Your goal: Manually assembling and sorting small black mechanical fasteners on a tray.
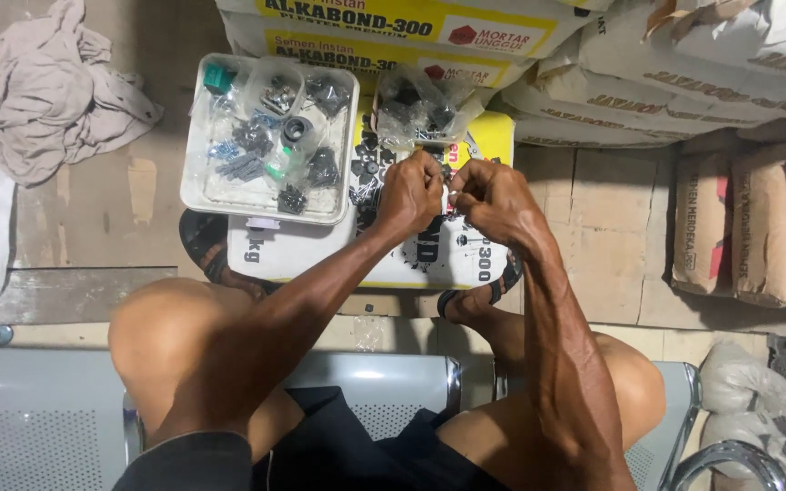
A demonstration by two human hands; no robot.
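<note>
White small part (445, 195) is pinched between closed left hand (410, 193) and right hand (488, 195); grip should stay firm above the sack (429, 259), beside the tray (270, 136).

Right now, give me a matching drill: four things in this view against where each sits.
Things:
1. White square plastic tray
2. Crumpled beige cloth
3. Clear plastic bag of small dark parts
4. Small white piece

Places:
A. Far left on the floor
B. Pinched between left hand and right hand
C. Left part of the white sack, holding small bagged hardware
D. Just beyond the hands, right of the tray

Pairs: 1-C, 2-A, 3-D, 4-B
</note>
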